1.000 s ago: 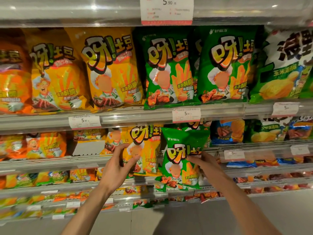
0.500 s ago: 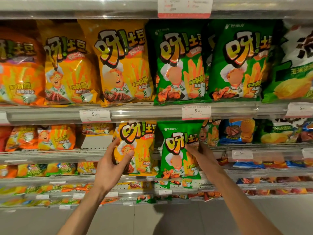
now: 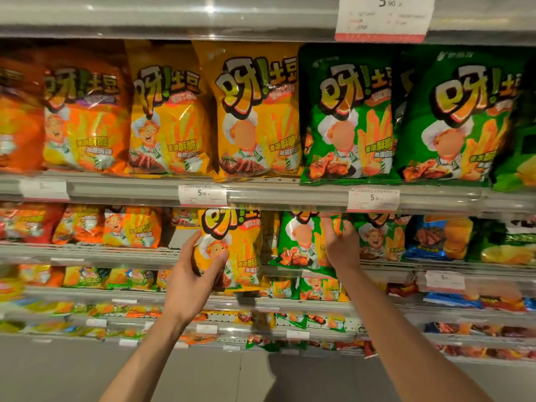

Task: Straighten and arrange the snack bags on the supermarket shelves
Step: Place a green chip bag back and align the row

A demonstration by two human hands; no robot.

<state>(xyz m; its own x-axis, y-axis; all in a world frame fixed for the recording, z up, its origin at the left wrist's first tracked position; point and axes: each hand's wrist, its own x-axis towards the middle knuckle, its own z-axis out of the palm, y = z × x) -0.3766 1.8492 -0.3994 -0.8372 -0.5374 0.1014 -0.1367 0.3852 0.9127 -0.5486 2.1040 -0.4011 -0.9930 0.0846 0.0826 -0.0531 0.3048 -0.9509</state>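
Observation:
My left hand point(image 3: 193, 274) grips the lower left edge of a yellow snack bag point(image 3: 235, 250) that stands out in front of the second shelf point(image 3: 87, 253). My right hand point(image 3: 342, 245) holds the right edge of a green snack bag point(image 3: 301, 242) set into the same shelf, its top hidden behind the rail above. The upper shelf point(image 3: 290, 195) carries a row of large upright bags: orange point(image 3: 84, 117), two yellow point(image 3: 255, 111) and two green point(image 3: 348, 114).
Orange bags point(image 3: 130, 227) sit left on the second shelf, another green bag point(image 3: 380, 239) and a blue bag point(image 3: 438, 236) right of my right hand. Price tags point(image 3: 373, 199) hang on the rails. Lower shelves hold small packs; grey floor lies below.
The green bag has gone from in front of the shelf up and back into the second shelf with my right hand. My left hand closed round the yellow bag's edge. The camera swung left.

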